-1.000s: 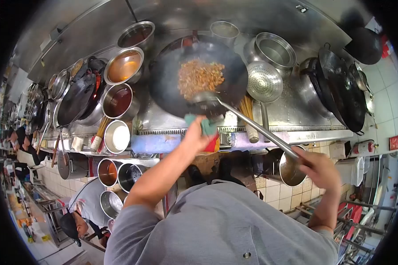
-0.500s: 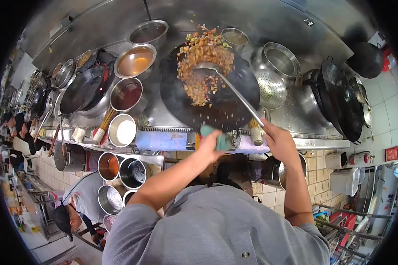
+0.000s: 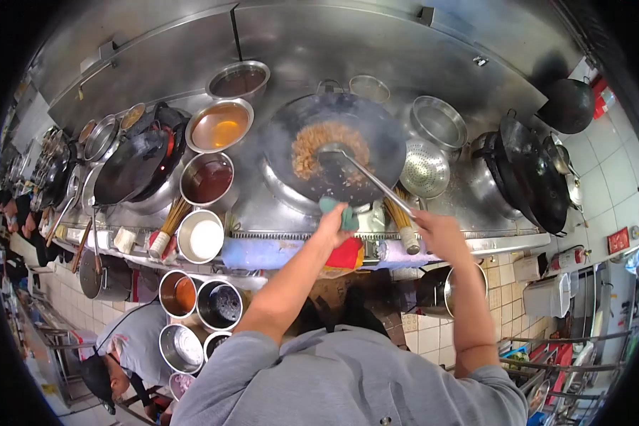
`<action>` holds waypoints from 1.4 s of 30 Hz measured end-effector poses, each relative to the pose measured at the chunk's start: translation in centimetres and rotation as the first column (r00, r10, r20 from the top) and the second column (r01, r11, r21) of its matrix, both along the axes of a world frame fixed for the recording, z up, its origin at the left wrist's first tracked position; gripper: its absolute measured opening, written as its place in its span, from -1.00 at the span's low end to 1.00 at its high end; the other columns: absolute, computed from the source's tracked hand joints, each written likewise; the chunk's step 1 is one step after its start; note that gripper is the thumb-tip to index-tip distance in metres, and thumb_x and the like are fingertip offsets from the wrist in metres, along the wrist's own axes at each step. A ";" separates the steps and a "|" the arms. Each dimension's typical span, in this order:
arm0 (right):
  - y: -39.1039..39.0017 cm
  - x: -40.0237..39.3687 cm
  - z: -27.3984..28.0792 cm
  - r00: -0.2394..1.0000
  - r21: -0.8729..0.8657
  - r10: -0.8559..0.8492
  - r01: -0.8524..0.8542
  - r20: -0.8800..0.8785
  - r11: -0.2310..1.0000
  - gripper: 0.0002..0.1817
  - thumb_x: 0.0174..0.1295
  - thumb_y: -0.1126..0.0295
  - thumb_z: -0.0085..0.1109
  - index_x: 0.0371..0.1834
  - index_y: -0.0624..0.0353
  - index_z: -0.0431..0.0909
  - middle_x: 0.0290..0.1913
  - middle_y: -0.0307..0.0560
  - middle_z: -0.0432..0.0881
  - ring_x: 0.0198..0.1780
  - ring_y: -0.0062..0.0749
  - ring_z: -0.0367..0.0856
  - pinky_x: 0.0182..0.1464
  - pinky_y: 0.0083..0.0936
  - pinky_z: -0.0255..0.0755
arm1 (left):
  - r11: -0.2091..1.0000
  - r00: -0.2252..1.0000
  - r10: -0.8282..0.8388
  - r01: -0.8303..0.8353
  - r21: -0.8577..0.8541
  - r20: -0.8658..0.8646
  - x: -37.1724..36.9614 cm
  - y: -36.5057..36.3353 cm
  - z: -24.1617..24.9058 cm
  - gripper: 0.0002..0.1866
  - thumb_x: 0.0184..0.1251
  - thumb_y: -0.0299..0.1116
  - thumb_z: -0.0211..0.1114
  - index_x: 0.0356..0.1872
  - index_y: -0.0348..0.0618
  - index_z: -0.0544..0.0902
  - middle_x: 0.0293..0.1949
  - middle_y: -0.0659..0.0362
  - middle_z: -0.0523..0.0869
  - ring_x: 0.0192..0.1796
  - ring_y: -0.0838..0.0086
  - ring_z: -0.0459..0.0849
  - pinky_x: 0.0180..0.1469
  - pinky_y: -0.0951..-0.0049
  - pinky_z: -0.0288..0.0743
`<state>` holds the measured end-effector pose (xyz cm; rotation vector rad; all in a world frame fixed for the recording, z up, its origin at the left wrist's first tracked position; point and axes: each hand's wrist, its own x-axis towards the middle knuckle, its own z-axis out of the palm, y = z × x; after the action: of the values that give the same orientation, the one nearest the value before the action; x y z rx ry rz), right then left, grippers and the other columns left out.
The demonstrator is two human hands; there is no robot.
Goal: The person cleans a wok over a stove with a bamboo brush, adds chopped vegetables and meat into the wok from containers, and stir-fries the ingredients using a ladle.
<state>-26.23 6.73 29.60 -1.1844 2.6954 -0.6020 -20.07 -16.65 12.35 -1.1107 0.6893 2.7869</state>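
Note:
A large black wok [image 3: 376,121] sits on the stove with steam rising from it. Browned, diced food [image 3: 312,145] lies heaped in its middle. My left hand [image 3: 334,224] is closed around a folded green cloth [image 3: 346,215] at the wok's near edge; whatever part of the wok is under the cloth is hidden. My right hand [image 3: 440,238], slightly blurred, grips the end of a long-handled metal ladle [image 3: 376,181]. The ladle's bowl rests in the food.
Left of the wok stand bowls of amber liquid [image 3: 220,126] and dark red liquid [image 3: 207,179], plus a white-filled pot [image 3: 201,236]. A perforated strainer [image 3: 424,172] and a bamboo brush [image 3: 403,227] lie right. Another person [image 3: 131,341] bends at lower left.
The food, in the air above the wok before, is now down inside it. The wok has tipped back to show its far handle. Both hands stay on the cloth and ladle.

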 end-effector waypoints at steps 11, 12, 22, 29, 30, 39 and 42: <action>4.4 9.0 10.0 0.993 0.124 -0.099 0.090 0.070 0.988 -0.47 0.10 0.51 0.21 0.21 0.05 0.47 -0.21 0.07 0.69 -0.20 -0.03 0.67 -0.16 -0.39 0.52 | 0.990 0.992 0.125 -0.125 0.067 0.011 1.3 0.1 2.5 -0.83 0.35 -0.29 0.12 -0.15 -0.13 0.50 -0.24 0.13 0.62 -0.14 0.26 0.62 -0.08 0.12 0.59; 5.8 9.8 13.3 0.983 0.195 -0.112 0.082 0.143 0.977 -0.49 0.09 0.49 0.21 0.19 0.02 0.49 -0.23 0.04 0.68 -0.20 -0.01 0.66 -0.15 -0.33 0.50 | 0.994 0.998 0.054 -0.055 0.090 0.010 4.0 1.0 3.3 -0.83 0.35 -0.27 0.12 -0.15 -0.10 0.50 -0.25 0.13 0.62 -0.17 0.26 0.62 -0.11 0.10 0.59; -2.2 4.1 1.0 0.986 0.040 -0.147 0.151 -0.076 0.988 -0.63 0.16 0.35 0.16 0.09 0.00 0.58 -0.28 0.04 0.68 -0.24 0.04 0.62 -0.14 -0.19 0.49 | 0.998 0.998 -0.062 0.062 -0.020 -0.005 2.0 -0.7 -0.6 -0.79 0.34 -0.21 0.18 -0.09 -0.02 0.52 -0.19 0.14 0.61 -0.19 0.27 0.63 -0.17 0.04 0.58; -0.4 7.7 0.2 0.966 -0.156 -0.244 0.256 0.090 0.954 -0.60 0.18 0.46 0.18 0.13 0.08 0.53 -0.20 0.16 0.68 -0.13 0.00 0.66 -0.09 -0.32 0.52 | 0.998 0.998 0.061 -0.061 -0.018 -0.017 3.3 0.5 2.4 -0.78 0.32 -0.25 0.16 -0.09 -0.10 0.49 -0.20 0.10 0.62 -0.20 0.27 0.64 -0.20 0.07 0.62; 0.9 8.2 1.3 0.955 -0.159 -0.226 0.257 0.190 0.953 -0.59 0.18 0.46 0.18 0.14 0.06 0.51 -0.18 0.15 0.68 -0.11 -0.01 0.67 -0.07 -0.35 0.51 | 0.995 0.996 0.062 -0.057 0.077 -0.062 1.0 -1.2 0.4 -0.77 0.32 -0.24 0.16 -0.12 -0.12 0.49 -0.21 0.09 0.62 -0.23 0.26 0.64 -0.22 0.10 0.64; 5.4 8.6 13.9 0.977 0.220 -0.125 0.086 0.171 0.972 -0.57 0.12 0.36 0.20 0.12 -0.02 0.57 -0.22 0.08 0.67 -0.20 0.03 0.62 -0.12 -0.25 0.49 | 0.993 0.997 -0.068 0.065 0.102 0.020 4.1 -0.9 8.1 -0.82 0.36 -0.17 0.13 -0.17 0.00 0.50 -0.29 0.21 0.59 -0.26 0.32 0.62 -0.22 0.11 0.61; 0.9 3.4 4.5 0.998 0.059 -0.047 0.045 0.048 0.997 -0.61 0.15 0.30 0.18 0.09 -0.04 0.59 -0.21 0.07 0.67 -0.19 0.02 0.62 -0.11 -0.24 0.48 | 0.993 0.993 -0.122 0.122 -0.007 0.002 1.0 -2.3 1.9 -0.79 0.33 -0.18 0.17 -0.15 -0.04 0.50 -0.26 0.18 0.60 -0.24 0.32 0.61 -0.14 0.11 0.60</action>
<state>-22.84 7.62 34.14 -1.0815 2.6861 -0.5475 -19.04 -18.92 14.22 -1.0354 0.7405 2.6835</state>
